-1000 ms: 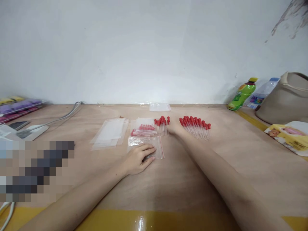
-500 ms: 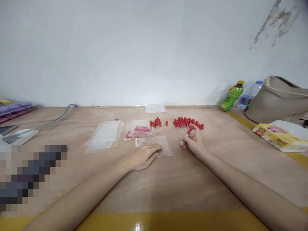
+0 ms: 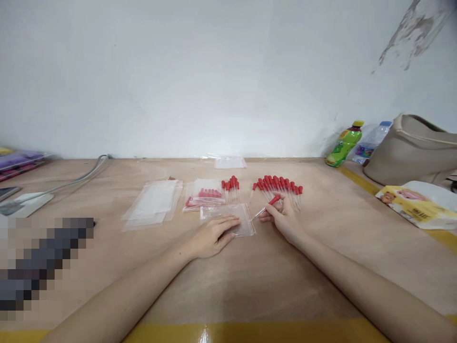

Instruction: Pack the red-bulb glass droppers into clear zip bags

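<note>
My left hand [image 3: 214,236] lies with its fingers stretched out on a clear zip bag [image 3: 244,227]. Between the fingers of my right hand [image 3: 282,214] is a dropper [image 3: 274,200] with a red bulb, its thin tip pointing left at the bag's red-lined right edge. Just behind that hand, several red-bulbed droppers [image 3: 276,182] are fanned out. A smaller group of droppers [image 3: 233,182] lies behind the bag. Filled bags [image 3: 207,194] with red bulbs inside are stacked to its left, beside a pile of flat clear bags [image 3: 152,202].
Another flat bag [image 3: 230,163] lies by the wall. On the right are a green bottle [image 3: 344,145], a clear bottle [image 3: 371,143], a beige handbag [image 3: 407,150] and a yellow tissue pack [image 3: 417,205]. A cable [image 3: 82,178] and purple packages [image 3: 23,162] are at left.
My right hand has moved left with the dropper, bringing its tip to the bag's right edge. My left hand stays on the bag.
</note>
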A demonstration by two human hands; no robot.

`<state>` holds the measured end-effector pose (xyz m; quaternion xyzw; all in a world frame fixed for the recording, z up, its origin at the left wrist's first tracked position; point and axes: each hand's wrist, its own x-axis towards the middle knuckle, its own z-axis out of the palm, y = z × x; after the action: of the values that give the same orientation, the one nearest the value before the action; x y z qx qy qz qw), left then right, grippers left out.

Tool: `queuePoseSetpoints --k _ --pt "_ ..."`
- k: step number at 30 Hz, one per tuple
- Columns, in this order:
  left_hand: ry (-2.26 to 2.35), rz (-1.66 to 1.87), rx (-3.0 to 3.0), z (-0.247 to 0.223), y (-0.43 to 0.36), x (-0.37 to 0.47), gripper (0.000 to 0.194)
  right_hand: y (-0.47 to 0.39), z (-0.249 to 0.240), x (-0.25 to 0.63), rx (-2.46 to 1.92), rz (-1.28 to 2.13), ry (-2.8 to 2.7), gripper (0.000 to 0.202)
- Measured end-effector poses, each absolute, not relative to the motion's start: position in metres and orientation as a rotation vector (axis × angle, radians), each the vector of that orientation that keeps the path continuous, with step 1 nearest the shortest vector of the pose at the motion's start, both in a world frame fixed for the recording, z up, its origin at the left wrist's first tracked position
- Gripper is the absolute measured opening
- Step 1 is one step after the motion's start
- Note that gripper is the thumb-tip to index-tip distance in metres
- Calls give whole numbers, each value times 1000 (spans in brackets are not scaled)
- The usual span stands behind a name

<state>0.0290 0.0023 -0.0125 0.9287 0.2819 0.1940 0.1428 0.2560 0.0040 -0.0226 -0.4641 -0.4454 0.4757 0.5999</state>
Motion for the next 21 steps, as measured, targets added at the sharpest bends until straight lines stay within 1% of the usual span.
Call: queuePoseSetpoints --k 7,14,18,21 --pt "850 551 2661 -14 1 27 38 9 -29 264 -1068 983 -979 57" --pt "837 575 2649 -13 1 28 38 6 -33 257 -1038 1116 -1016 59" --pt "818 600 2641 -13 1 28 38 1 -30 256 -1000 1277 -1016 46" --pt "821 613 2633 -14 1 28 39 -1 -27 263 -1000 1386 -1123 39"
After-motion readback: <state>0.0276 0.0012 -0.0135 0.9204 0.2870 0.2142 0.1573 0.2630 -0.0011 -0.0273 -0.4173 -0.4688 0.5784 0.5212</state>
